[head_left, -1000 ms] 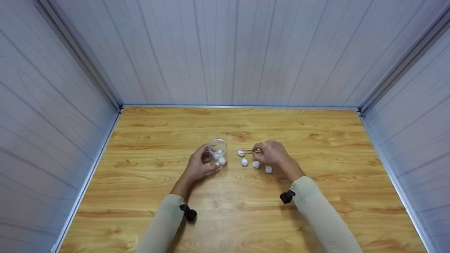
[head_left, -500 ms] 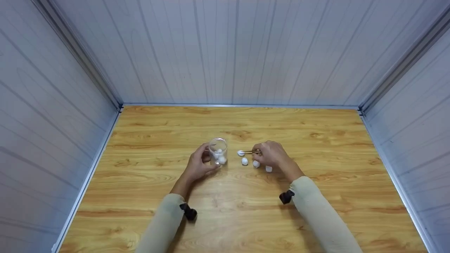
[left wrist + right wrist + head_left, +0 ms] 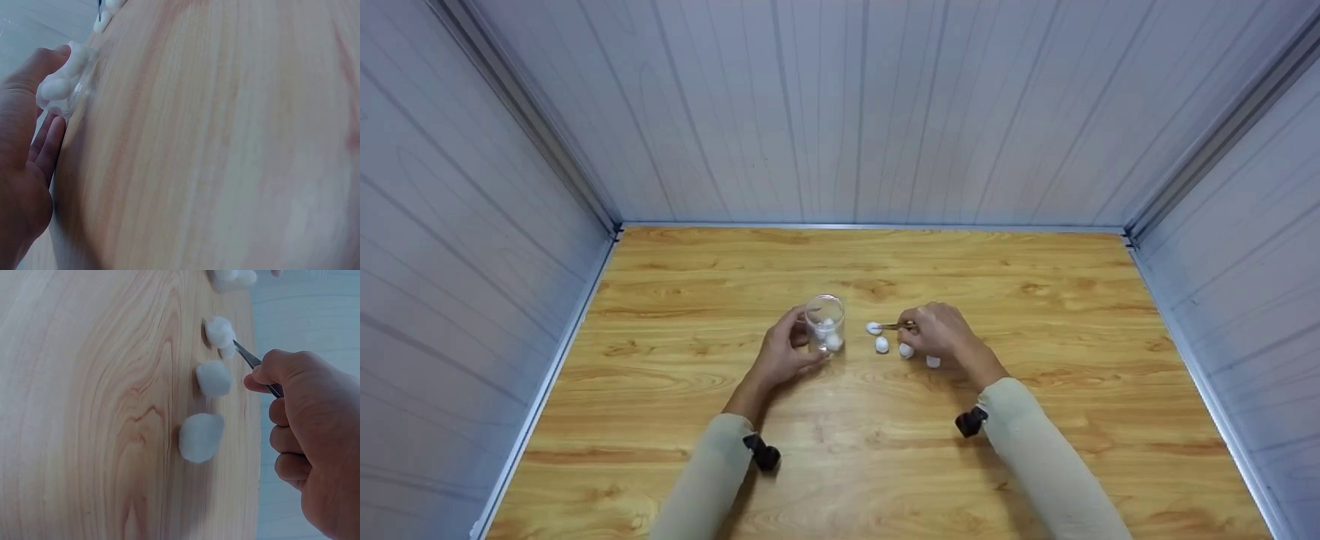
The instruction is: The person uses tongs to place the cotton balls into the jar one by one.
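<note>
In the head view my left hand [image 3: 781,351] holds a clear cup [image 3: 814,337] upright on the table, thumb on the near side and fingers behind. Several white cotton balls [image 3: 56,89] lie in the cup. With thumb and fingers my right hand [image 3: 941,330] grips metal tweezers [image 3: 891,326]. Their tips are at a cotton ball [image 3: 874,328] on the table, to the right of the cup. Nearer to me lie three more: one cotton ball [image 3: 882,345], a second cotton ball [image 3: 906,350] and a third cotton ball [image 3: 933,361] partly beneath my right hand.
A wood-grain table [image 3: 840,465] spreads under both hands. Pale panels enclose it: a back wall [image 3: 840,112], a left wall [image 3: 457,247] and a right wall [image 3: 1252,285]. A small black camera sits on each wrist.
The tweezers' arms, spread apart one second ago, now stand closer together at the cotton ball. My right hand has shifted only slightly. The left hand and cup stay in place.
</note>
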Available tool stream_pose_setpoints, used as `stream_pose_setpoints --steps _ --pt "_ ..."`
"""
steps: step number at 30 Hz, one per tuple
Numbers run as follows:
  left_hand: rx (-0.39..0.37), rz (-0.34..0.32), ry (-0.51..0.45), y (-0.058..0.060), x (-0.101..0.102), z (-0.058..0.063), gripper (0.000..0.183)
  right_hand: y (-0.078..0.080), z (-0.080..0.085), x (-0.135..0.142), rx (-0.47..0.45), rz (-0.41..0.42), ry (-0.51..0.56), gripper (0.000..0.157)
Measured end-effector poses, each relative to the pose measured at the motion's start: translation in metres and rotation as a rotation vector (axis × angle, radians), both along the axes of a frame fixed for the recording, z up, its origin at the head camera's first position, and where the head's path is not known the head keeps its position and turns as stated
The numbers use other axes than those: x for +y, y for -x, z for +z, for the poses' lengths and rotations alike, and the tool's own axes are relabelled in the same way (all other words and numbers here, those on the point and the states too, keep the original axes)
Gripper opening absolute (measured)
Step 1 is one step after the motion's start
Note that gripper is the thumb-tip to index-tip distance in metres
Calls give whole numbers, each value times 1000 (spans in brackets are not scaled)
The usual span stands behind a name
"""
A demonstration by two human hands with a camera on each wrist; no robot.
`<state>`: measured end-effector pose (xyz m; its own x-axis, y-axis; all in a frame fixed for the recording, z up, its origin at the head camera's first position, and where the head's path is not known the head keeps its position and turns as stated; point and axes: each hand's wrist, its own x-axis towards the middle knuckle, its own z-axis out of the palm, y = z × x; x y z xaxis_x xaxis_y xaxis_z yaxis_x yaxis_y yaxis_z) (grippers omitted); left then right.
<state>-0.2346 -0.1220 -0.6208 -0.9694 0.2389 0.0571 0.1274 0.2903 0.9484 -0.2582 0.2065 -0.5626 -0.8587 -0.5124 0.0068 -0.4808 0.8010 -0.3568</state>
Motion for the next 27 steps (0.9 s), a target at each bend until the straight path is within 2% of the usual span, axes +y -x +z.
stream_pose_setpoints --steps 6,10,12,15,17,19,27 --pt "28 -13 -17 0 -1 -3 78 0 -2 1 14 4 17 22" --pt "102 -34 -61 4 -4 -15 78 -1 -4 3 44 3 26 19" --pt "122 -41 -64 4 -5 -16 79 -2 -4 3 59 2 34 19" --pt "102 -38 -49 3 -4 -12 80 -3 -5 4 68 -2 38 18" --pt "59 -29 -28 1 -2 -5 80 -3 -6 5 56 -6 39 18" --pt "38 -21 -26 1 -1 -3 80 -3 -6 6 44 -12 36 19" --pt "38 -16 -16 0 -1 -3 81 -2 -1 9 25 -29 51 21"
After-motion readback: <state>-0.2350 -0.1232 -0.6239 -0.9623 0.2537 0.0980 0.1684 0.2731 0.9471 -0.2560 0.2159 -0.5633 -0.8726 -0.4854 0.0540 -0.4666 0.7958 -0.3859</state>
